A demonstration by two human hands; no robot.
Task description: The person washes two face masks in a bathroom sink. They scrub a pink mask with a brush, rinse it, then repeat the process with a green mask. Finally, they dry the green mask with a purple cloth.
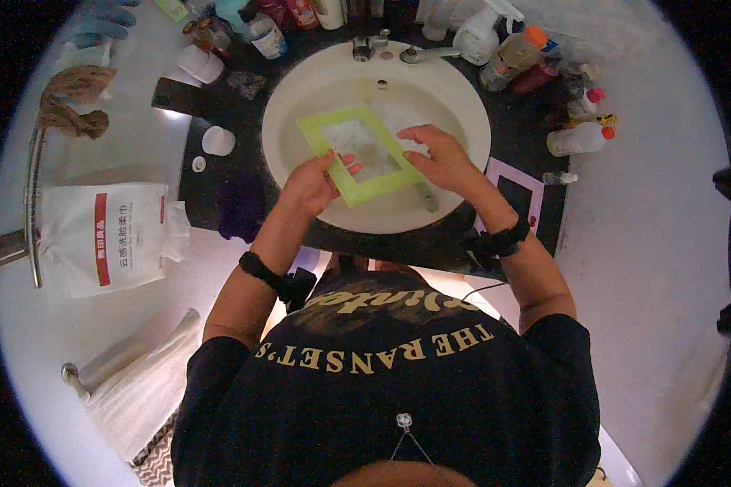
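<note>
A light-green rectangular frame [374, 189] is tilted over the white oval sink [280, 109]. My left hand [313, 183] grips its left side, thumb on top and fingertips showing through the opening. At the frame's right side is my right hand [443, 158], its thumb at the green edge and its fingers apart, stretched leftward. Whitish suds or water show through the opening. Below the frame's right corner, a greenish elongated thing [428, 197] lies in the basin; its kind is unclear. A lilac frame [536, 191] rests on the dark counter, right of the sink.
The faucet [365, 49] stands at the sink's far rim. Several bottles, including a spray bottle [479, 36] and an orange-capped bottle [512, 61], crowd the back right. To the left are a dark phone-like slab [183, 97], a white jar [218, 141] and dark purple cloth [241, 207].
</note>
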